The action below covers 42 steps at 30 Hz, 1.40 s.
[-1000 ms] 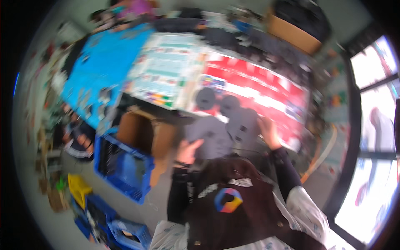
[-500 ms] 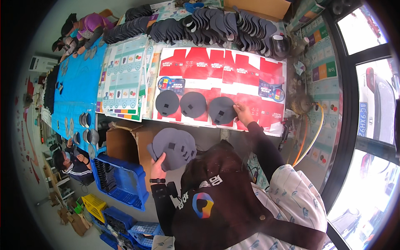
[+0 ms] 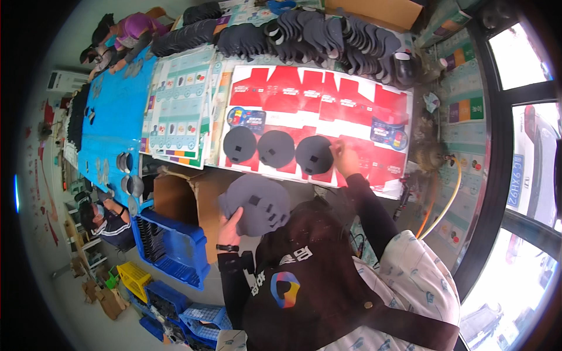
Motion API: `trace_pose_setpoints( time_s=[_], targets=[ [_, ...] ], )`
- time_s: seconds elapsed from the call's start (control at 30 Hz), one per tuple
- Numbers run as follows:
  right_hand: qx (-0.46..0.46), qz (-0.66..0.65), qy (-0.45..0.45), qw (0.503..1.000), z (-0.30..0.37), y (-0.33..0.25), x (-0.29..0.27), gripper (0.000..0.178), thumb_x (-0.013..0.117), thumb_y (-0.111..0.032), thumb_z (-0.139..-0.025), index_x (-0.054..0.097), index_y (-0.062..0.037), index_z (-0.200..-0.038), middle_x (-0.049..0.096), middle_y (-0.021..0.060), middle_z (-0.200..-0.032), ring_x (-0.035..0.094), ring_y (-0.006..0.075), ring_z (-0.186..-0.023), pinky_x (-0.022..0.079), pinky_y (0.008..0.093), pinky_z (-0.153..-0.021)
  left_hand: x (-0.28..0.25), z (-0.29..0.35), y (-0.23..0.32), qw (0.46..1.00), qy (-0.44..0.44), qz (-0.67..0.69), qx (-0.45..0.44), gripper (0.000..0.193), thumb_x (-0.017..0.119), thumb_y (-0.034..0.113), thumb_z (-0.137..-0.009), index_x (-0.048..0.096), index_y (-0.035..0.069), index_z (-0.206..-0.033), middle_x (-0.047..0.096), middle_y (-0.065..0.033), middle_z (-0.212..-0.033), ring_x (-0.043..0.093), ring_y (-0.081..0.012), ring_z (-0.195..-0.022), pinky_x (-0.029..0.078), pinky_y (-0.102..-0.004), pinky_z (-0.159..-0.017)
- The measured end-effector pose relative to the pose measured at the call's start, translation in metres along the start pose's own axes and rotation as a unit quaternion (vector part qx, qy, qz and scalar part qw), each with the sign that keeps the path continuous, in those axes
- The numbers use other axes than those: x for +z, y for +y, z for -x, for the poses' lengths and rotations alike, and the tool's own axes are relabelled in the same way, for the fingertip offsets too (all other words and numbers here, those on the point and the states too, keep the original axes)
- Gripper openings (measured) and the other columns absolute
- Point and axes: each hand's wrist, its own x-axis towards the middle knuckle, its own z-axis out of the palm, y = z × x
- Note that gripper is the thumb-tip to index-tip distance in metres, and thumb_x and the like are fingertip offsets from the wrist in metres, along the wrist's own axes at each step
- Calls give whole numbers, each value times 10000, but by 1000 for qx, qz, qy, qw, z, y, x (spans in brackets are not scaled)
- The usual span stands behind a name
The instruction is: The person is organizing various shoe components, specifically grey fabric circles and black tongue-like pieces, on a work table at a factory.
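My left hand [image 3: 232, 227] grips a small stack of dark grey round pads [image 3: 246, 193] below the table's front edge. Several small black squares lie on the top pad. Three more pads rest in a row on a red and white printed sheet: a left pad [image 3: 240, 144], a middle pad [image 3: 276, 149] and a right pad [image 3: 314, 155]. Each bears small black patches. At the right pad's right edge is my right hand [image 3: 346, 159], thumb and fingers drawn together; anything between the fingertips is too small to make out.
Rows of overlapping dark curved pieces [image 3: 307, 35] line the table's far side. Printed sheets [image 3: 178, 105] are stacked left of the red sheet [image 3: 328, 88]. A blue crate [image 3: 175, 248] and cardboard box [image 3: 175, 199] stand below left. Other people work at a blue table [image 3: 111, 126].
My left hand and its stack sit slightly more to the right in view. The right hand's fingertips have shifted a little upward beside the right pad. The whole view has moved slightly.
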Motion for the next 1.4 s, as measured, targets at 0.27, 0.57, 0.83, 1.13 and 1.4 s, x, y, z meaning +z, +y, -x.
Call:
trace_pose_setpoints(
  time_s=[0.27, 0.57, 0.83, 1.13, 1.4],
  targets=[
    [-45, -372, -264, 889, 43, -156, -85, 432, 828, -192, -845, 643, -46, -1207, 662, 60, -967, 610, 130, -894, 519, 293, -794, 64, -41, 12, 973, -135, -169, -78, 396, 673, 161, -983, 587, -27, -1322, 656, -72, -1246, 629, -165, -1111, 513, -323, -948],
    [30, -315, 11, 949, 60, -79, -73, 175, 731, -120, -932, 633, -2, -1017, 687, 103, -850, 601, 93, -768, 516, 279, -727, 91, -50, 5, 938, -265, -205, -89, 492, 723, 26, -900, 551, -18, -1359, 648, -91, -1274, 616, -191, -1164, 479, -361, -1028],
    [159, -372, 79, 911, 61, 72, -99, 41, 663, -48, -973, 631, -25, -964, 629, -20, -818, 547, 56, -759, 459, 237, -685, 9, -56, 15, 981, -87, -166, -47, 362, 701, 82, -939, 623, -12, -1280, 684, -76, -1203, 665, -173, -1057, 522, -318, -928],
    [226, -397, -30, 889, 41, 88, -87, 55, 636, -111, -998, 632, -62, -974, 644, -15, -785, 573, 64, -631, 487, 271, -479, 13, -40, 22, 990, -49, -123, -45, 350, 674, 85, -965, 611, -4, -1298, 683, -86, -1213, 674, -182, -1055, 538, -325, -918],
    [217, -325, -26, 920, 35, 96, -92, 143, 676, -160, -969, 640, -34, -1027, 676, 31, -829, 656, 168, -708, 529, 365, -573, 38, -50, 12, 984, -77, -153, -48, 368, 674, 114, -971, 605, -7, -1311, 676, -86, -1228, 666, -186, -1079, 528, -334, -945]
  ],
)
